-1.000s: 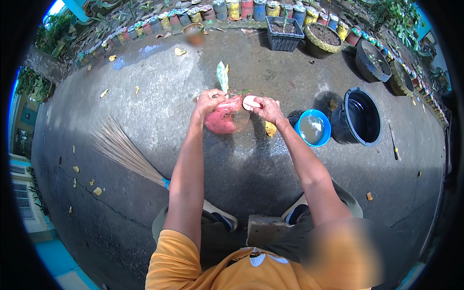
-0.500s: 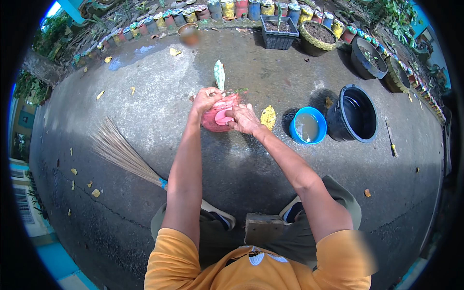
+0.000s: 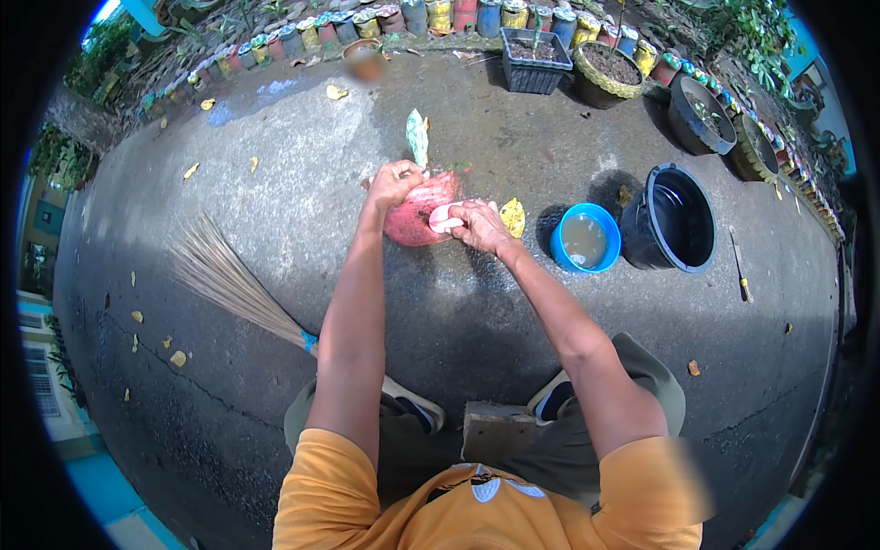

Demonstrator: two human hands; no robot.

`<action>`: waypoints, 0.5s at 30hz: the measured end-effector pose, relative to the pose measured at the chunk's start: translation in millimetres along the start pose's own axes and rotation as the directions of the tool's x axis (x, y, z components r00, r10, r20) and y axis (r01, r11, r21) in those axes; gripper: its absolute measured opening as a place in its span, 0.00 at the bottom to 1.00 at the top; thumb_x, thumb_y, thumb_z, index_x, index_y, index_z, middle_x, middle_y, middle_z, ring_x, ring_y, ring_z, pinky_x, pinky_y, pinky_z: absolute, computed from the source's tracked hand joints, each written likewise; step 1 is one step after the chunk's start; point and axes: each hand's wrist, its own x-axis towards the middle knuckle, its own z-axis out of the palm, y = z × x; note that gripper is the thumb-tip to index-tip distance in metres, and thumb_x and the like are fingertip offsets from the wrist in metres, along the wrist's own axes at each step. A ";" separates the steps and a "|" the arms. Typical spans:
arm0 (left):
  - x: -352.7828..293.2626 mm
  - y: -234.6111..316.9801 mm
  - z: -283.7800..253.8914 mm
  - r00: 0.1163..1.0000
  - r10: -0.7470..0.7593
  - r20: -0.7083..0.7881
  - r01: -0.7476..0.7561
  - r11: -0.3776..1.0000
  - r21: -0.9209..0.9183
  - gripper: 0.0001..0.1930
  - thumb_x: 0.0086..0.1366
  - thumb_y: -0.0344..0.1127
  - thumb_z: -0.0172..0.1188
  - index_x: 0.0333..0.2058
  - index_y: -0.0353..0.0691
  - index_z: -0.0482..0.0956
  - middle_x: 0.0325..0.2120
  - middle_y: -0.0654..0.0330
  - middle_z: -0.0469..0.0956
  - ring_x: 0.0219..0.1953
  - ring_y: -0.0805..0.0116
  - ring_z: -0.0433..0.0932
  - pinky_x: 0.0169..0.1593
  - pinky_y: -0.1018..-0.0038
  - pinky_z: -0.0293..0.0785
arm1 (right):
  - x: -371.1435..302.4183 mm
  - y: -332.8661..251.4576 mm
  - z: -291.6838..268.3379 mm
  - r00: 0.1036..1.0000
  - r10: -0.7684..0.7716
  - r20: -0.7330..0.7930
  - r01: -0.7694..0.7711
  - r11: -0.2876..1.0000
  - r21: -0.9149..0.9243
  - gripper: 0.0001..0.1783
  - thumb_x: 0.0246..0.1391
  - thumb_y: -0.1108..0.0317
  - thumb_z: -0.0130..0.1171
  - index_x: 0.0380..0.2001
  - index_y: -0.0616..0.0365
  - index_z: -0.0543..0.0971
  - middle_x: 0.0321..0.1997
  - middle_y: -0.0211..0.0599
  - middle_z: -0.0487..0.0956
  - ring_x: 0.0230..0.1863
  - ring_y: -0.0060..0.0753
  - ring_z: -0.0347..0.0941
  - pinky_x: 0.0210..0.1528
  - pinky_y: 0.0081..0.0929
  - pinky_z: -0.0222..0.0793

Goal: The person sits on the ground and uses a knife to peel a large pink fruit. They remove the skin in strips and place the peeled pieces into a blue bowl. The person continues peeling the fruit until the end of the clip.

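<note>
On the wet concrete in front of me lies a worn, reddish-pink piece with dark smudges; its exact kind is unclear. My left hand is closed at its upper left edge, fingers pinched together. Just beyond those fingers, a pale green, leaf-shaped thing points away from me; whether it joins the red piece cannot be told. In my right hand is a small rounded pink-and-white piece, gripped over the right side of the red one. A yellow leaf lies beside that hand.
To the right stand a blue pail of cloudy water and a larger black bucket. Past them lies a thin tool with a yellow handle. A stick broom rests at left. Planters line the far edge.
My right hand has shifted slightly right and tilted the pink piece, so its whitish side shows. More of the red piece's dark-smudged surface is visible. The left hand has hardly moved.
</note>
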 end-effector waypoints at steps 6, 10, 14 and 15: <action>-3.6 4.7 2.8 0.999 0.004 -0.045 -0.001 0.998 0.060 0.08 0.58 0.37 0.65 0.34 0.40 0.83 0.30 0.67 0.82 0.33 0.79 0.75 0.41 0.78 0.71 | 2.9 -19.5 3.2 0.988 0.145 -0.043 -0.146 0.989 -0.029 0.11 0.47 0.59 0.61 0.38 0.40 0.80 0.37 0.31 0.78 0.48 0.40 0.70 0.50 0.40 0.58; 0.1 2.2 3.2 0.997 0.081 -0.010 -0.080 0.994 0.074 0.09 0.59 0.38 0.65 0.34 0.41 0.83 0.29 0.68 0.82 0.33 0.79 0.75 0.41 0.78 0.71 | 9.3 -28.0 4.3 0.981 -0.192 0.016 0.192 0.981 -0.024 0.12 0.49 0.58 0.61 0.38 0.43 0.79 0.35 0.34 0.77 0.47 0.41 0.70 0.48 0.38 0.59; 2.5 -2.6 2.4 0.998 0.029 -0.056 -0.023 0.994 0.102 0.09 0.58 0.38 0.66 0.34 0.40 0.83 0.29 0.68 0.81 0.32 0.79 0.74 0.41 0.78 0.71 | 3.8 -8.7 -4.6 0.998 0.044 -0.038 -0.044 0.999 0.008 0.12 0.49 0.59 0.60 0.38 0.44 0.79 0.39 0.36 0.77 0.47 0.43 0.70 0.47 0.39 0.61; 2.1 -3.9 3.0 0.997 0.040 -0.070 -0.034 0.995 0.090 0.10 0.58 0.38 0.66 0.34 0.39 0.83 0.28 0.68 0.81 0.32 0.79 0.74 0.41 0.78 0.71 | 1.3 -3.2 -6.1 0.989 0.146 -0.016 -0.147 0.988 -0.046 0.13 0.49 0.59 0.60 0.39 0.44 0.78 0.40 0.38 0.77 0.47 0.44 0.70 0.47 0.40 0.61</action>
